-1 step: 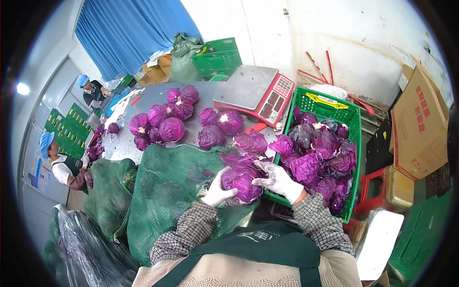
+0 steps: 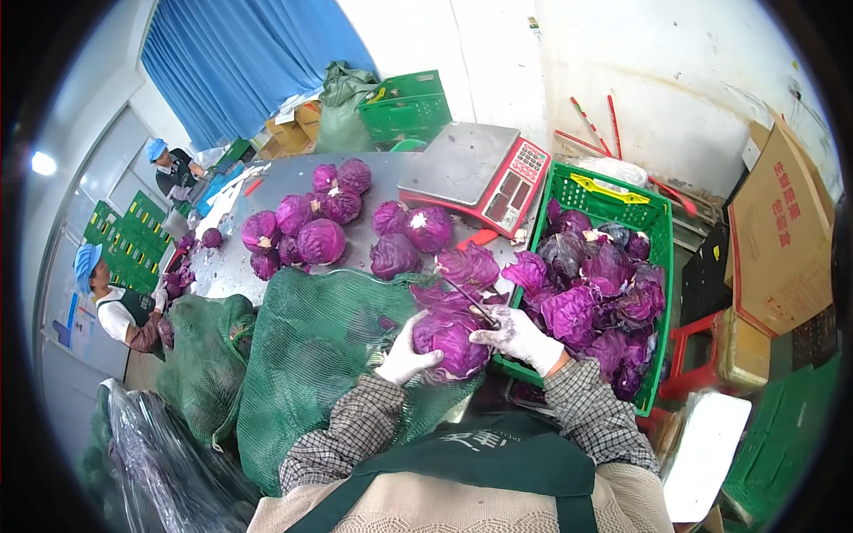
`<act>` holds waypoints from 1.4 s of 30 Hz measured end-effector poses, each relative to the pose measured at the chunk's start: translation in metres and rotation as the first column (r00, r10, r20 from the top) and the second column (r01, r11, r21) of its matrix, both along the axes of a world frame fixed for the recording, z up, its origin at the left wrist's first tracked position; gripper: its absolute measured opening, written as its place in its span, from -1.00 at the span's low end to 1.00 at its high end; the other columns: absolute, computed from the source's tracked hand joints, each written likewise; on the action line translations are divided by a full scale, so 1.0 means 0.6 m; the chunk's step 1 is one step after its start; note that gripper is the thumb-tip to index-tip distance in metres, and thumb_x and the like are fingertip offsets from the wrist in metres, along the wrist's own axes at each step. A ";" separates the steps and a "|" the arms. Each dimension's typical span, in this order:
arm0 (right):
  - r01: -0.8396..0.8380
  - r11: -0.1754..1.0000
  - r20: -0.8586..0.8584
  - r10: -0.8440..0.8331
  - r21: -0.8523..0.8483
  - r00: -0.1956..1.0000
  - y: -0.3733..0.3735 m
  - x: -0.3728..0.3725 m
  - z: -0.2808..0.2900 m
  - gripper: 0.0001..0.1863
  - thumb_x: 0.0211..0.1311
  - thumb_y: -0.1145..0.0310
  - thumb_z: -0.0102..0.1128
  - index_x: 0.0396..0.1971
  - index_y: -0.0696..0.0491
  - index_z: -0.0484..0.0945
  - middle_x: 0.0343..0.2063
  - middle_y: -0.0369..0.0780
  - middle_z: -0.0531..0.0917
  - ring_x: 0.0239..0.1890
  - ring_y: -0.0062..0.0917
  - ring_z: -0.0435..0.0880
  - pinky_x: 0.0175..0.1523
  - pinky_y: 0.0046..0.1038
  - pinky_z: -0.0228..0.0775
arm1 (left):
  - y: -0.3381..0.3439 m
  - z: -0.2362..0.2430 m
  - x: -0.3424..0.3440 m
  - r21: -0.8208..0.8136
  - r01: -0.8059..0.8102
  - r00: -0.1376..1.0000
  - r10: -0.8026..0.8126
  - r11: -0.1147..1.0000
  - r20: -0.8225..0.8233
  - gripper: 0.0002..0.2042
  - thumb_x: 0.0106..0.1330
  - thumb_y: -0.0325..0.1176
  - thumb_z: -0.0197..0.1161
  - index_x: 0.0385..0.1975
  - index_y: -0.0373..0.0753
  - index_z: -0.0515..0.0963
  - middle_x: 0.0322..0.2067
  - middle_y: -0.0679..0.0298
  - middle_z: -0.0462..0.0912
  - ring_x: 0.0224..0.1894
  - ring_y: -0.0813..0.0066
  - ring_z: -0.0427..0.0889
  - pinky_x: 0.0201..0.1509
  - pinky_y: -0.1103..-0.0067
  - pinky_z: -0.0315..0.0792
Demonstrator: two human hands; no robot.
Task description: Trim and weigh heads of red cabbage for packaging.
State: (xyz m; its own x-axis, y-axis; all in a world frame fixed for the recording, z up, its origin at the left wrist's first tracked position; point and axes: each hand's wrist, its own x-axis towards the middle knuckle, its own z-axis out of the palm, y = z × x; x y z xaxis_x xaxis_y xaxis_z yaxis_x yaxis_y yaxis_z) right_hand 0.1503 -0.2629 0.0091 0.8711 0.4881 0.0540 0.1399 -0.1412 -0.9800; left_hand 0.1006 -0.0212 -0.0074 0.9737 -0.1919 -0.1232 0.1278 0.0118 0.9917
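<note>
My left hand (image 2: 407,355), in a white glove, is closed around the left side of a red cabbage (image 2: 455,345) held low over the near edge of the table. My right hand (image 2: 524,339), also gloved and smudged, grips a thin dark knife (image 2: 469,299) whose blade slants up and left over the top of the cabbage. Its fingertips lie against the cabbage's right side. Just beyond are loose purple leaves (image 2: 471,266). Under my left hand spreads a green net sack (image 2: 306,333). On my right stands a green crate (image 2: 660,240) full of dark cabbage leaves.
Several trimmed cabbages (image 2: 321,241) sit on the metal table (image 2: 222,282). A red-and-grey scale (image 2: 462,164) stands beyond, with a red-orange object (image 2: 478,238) before it. Two co-workers (image 2: 120,306) work on the left. A cardboard box (image 2: 782,213) leans at right.
The knife, smeared in the earlier frame, now shows as a thin dark line above the cabbage. Both hands and the cabbage have hardly moved.
</note>
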 end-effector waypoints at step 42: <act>0.035 0.988 0.238 0.002 -0.153 0.971 0.015 -0.039 -0.034 -0.61 0.15 0.34 0.22 -0.03 0.19 0.52 -0.25 -0.08 0.63 -0.30 -0.48 0.58 -0.18 -0.50 0.44 | 0.010 0.083 0.037 0.608 0.072 0.953 -0.234 0.791 0.192 -0.25 -0.01 -0.16 0.46 0.17 -0.33 0.29 0.13 0.02 0.38 0.20 0.23 0.35 0.29 0.44 0.22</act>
State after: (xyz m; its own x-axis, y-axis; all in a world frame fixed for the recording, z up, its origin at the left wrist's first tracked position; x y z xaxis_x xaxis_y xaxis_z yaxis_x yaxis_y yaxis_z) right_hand 0.1267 -0.2540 -0.0113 0.8505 0.4924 0.1849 0.3619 -0.2926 -0.8851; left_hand 0.1226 -0.0152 0.0425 0.9503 -0.3102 -0.0250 -0.1688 -0.5814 0.7959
